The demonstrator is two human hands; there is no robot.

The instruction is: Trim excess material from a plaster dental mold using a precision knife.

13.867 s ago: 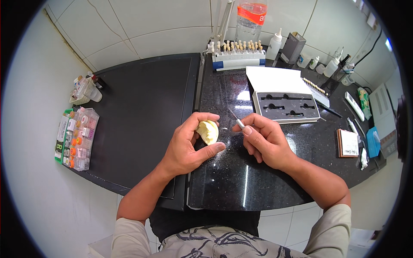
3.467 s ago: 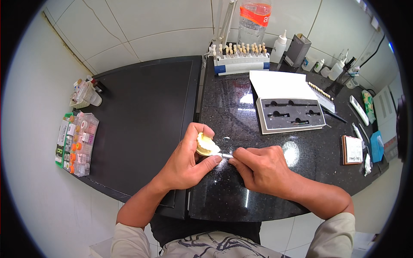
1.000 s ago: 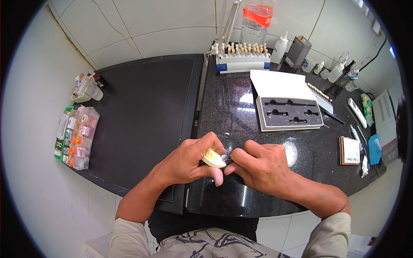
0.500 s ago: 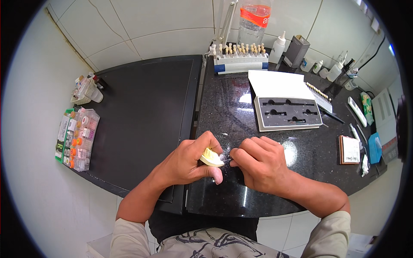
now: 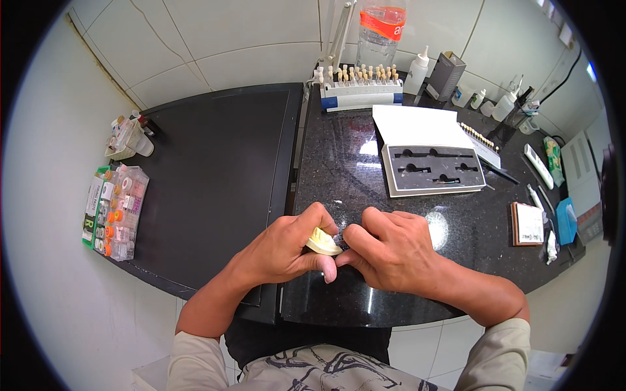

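A pale yellow dental cast [image 5: 323, 242] sits between the thumb and fingers of my left hand [image 5: 285, 242], raised over the black speckled worktop. Close on its right side, my right hand [image 5: 394, 251] is closed in a pinch. What its fingertips hold is too small and covered to make out. The right thumb comes up to the left thumb at the cast's lower edge. White crumbs lie on the worktop [image 5: 339, 293] around the hands.
Beyond my right hand lies an opened white box [image 5: 433, 171] with dark foam slots. Behind it stand a tooth shade guide [image 5: 360, 99], a large water bottle [image 5: 380, 36] and dropper bottles. A notepad [image 5: 527, 225] is at right; a clear organizer of jars [image 5: 127, 212] at left.
My right hand has turned and come closer to the cast, its thumb now beside the left thumb. The left hand keeps its hold; the view has shifted slightly.
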